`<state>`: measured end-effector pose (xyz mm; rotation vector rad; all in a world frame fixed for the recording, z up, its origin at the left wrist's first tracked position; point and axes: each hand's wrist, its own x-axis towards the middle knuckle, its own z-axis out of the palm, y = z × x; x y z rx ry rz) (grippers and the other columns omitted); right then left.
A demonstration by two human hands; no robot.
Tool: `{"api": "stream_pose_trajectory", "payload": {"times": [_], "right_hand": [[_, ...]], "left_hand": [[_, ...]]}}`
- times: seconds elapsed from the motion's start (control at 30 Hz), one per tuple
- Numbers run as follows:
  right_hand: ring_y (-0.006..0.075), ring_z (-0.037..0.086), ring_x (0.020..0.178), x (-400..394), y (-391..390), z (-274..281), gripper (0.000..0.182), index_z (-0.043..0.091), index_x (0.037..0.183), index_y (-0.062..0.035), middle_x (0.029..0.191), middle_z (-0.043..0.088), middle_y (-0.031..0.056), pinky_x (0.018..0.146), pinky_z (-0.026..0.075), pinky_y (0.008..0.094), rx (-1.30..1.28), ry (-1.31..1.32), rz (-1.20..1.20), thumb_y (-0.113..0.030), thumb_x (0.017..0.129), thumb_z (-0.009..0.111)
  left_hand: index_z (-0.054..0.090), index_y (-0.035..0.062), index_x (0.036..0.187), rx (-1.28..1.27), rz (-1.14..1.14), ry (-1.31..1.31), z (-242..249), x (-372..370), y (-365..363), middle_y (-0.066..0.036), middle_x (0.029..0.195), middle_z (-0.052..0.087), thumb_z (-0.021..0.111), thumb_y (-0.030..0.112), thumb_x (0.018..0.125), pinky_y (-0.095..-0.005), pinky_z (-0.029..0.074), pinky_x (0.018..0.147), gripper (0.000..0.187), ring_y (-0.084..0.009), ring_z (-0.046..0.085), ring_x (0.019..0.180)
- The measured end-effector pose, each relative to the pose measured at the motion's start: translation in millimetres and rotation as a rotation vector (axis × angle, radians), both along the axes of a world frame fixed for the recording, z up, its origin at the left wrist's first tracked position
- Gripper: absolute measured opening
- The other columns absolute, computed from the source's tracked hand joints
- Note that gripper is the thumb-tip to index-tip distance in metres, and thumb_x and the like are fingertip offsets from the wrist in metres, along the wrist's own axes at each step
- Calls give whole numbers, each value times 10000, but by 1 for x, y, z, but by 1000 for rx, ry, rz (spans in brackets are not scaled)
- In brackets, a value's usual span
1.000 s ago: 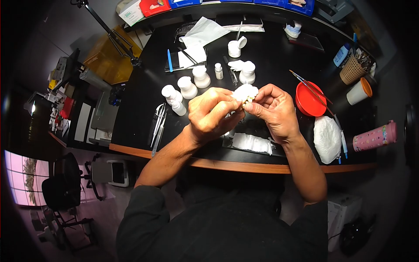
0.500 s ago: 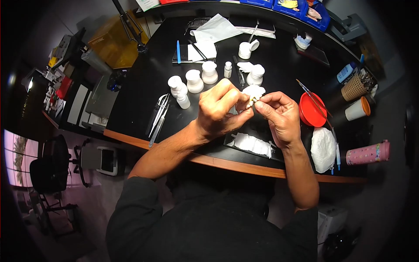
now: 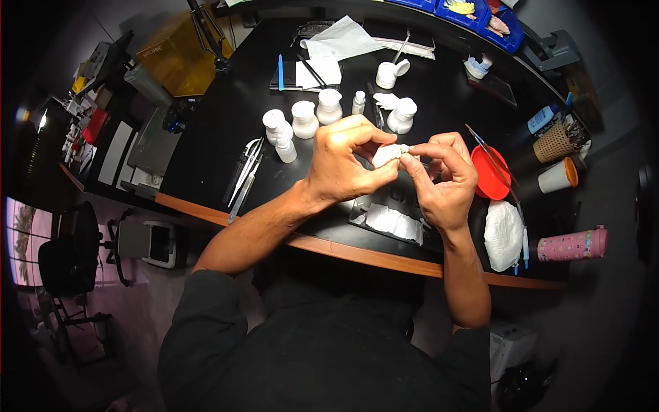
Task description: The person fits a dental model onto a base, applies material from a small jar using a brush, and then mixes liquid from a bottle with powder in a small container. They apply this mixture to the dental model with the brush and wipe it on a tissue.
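Observation:
A small whitish, model-like piece [image 3: 388, 155] is held above the black table, between both hands. My left hand [image 3: 349, 159] grips its left side, with the thumb below and the fingers curled above. My right hand [image 3: 445, 177] pinches the right end of the piece between thumb and index finger; what exactly those fingertips hold there is too small to tell. Beneath the hands lies a dark tray or pad with white strips [image 3: 393, 223]. Behind my left hand stand white jars [image 3: 305, 119] and a small white bottle [image 3: 285, 150].
Metal tools [image 3: 246, 180] lie at the left. On the right are a red bowl [image 3: 490, 172] with brushes across it, a white crumpled pad [image 3: 503, 235], a pink bottle [image 3: 573, 244] and a white cup [image 3: 557, 176]. An open white jar [image 3: 387, 75] stands farther back.
The piece has been turned and now shows a smoother, flatter side. My left fingers have spread around it, and my right index finger has straightened toward it. The view has shifted slightly.

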<state>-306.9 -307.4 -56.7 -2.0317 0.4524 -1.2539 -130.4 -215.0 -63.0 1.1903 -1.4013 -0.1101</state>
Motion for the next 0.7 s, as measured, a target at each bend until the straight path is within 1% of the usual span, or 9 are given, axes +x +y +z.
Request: {"api": "stream_pose_trajectory", "payload": {"times": [0.07, 0.1, 0.13, 0.2, 0.27, 0.37, 0.47, 0.63, 0.7], "right_hand": [[86, 549, 767, 0, -6, 0, 160, 796, 957, -73, 931, 633, 25, 611, 406, 228, -42, 10, 36, -11, 818, 845], [87, 553, 771, -1, -8, -1, 162, 796, 966, -70, 942, 636, 28, 612, 408, 227, -62, 13, 53, -7, 822, 838], [94, 601, 825, -2, -9, -2, 173, 797, 992, -62, 977, 655, 41, 635, 441, 227, -10, 28, 77, 1, 833, 822], [102, 633, 875, -2, -9, -2, 186, 797, 1012, -57, 998, 668, 50, 658, 471, 226, 90, 26, 119, 1, 837, 820], [116, 677, 941, -3, -8, -2, 195, 796, 1041, -42, 1040, 689, 66, 702, 518, 229, 150, 37, 143, 11, 854, 804], [116, 683, 926, -1, -6, -1, 190, 795, 1045, -36, 1031, 698, 71, 705, 525, 230, 170, 8, 165, 22, 864, 791], [116, 688, 917, -3, -11, -5, 164, 786, 1040, -27, 1023, 710, 75, 707, 531, 235, 106, 46, 186, 16, 882, 777], [123, 690, 912, -3, -9, -3, 120, 769, 1020, -17, 1014, 716, 70, 729, 540, 255, 252, 68, 216, 2, 902, 751], [123, 690, 920, -4, -9, -3, 131, 759, 1036, -10, 1023, 716, 66, 739, 541, 260, 292, 88, 230, 0, 907, 744]], "left_hand": [[806, -22, 1071, 66, -43, 19, -2, 3, 1, -95, 893, 750, 883, 81, 785, -218, 595, 659, 313, -110, 740, 748], [806, -22, 1079, 100, -48, 37, -2, 4, 1, -96, 899, 753, 883, 84, 792, -212, 586, 656, 315, -101, 732, 745], [806, -21, 1086, 134, -53, 57, -3, 4, 1, -97, 906, 756, 883, 87, 799, -205, 576, 653, 317, -93, 725, 742], [800, -24, 1125, 197, -71, 103, -4, 5, 1, -90, 940, 768, 880, 101, 829, -185, 539, 635, 331, -67, 695, 734], [796, -31, 1131, 278, -107, 211, -3, 5, 2, -84, 953, 774, 878, 98, 835, -184, 537, 632, 333, -70, 697, 731], [762, -74, 1158, 358, -184, 328, -3, 8, 2, -116, 960, 779, 855, 55, 869, -206, 572, 649, 330, -89, 711, 739], [739, -101, 1156, 391, -270, 461, -2, 8, 0, -144, 942, 775, 841, 28, 886, -231, 597, 663, 317, -109, 725, 750], [730, -110, 1125, 428, -351, 615, 1, 8, 1, -152, 930, 772, 838, 23, 892, -247, 609, 672, 289, -132, 738, 761], [730, -105, 1120, 429, -349, 616, 0, 7, 1, -151, 925, 772, 838, 22, 893, -247, 609, 674, 282, -133, 740, 765]]}}
